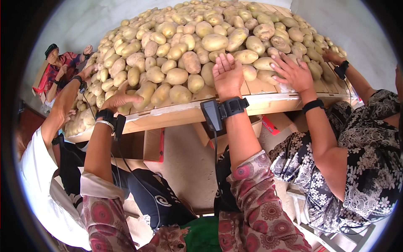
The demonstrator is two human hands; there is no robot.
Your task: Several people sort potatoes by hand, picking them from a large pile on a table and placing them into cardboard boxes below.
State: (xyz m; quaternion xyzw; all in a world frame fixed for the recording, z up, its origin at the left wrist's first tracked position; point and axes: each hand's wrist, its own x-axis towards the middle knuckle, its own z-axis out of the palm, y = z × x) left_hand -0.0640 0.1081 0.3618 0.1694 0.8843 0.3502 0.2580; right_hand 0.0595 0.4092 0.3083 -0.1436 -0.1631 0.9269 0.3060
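A large heap of potatoes [176, 76] covers a wooden slatted table [176, 116] in front of me. My left hand [119, 99] rests at the near edge of the heap, thumb stretched to the right against a potato [145, 94]; its fingers are partly hidden behind the hand. My right hand [229, 75] is raised palm up at the heap's front, fingers slightly curled, with nothing seen in it. Potatoes lie right behind its fingertips. Both wrists wear black straps with cabled devices.
On the right, a co-worker's hand [291, 72] reaches over potatoes, close to my right hand. Another co-worker's arm [61, 100] reaches in at the left, and a person [64, 67] sits at the far left. Open cardboard boxes [153, 145] stand under the table.
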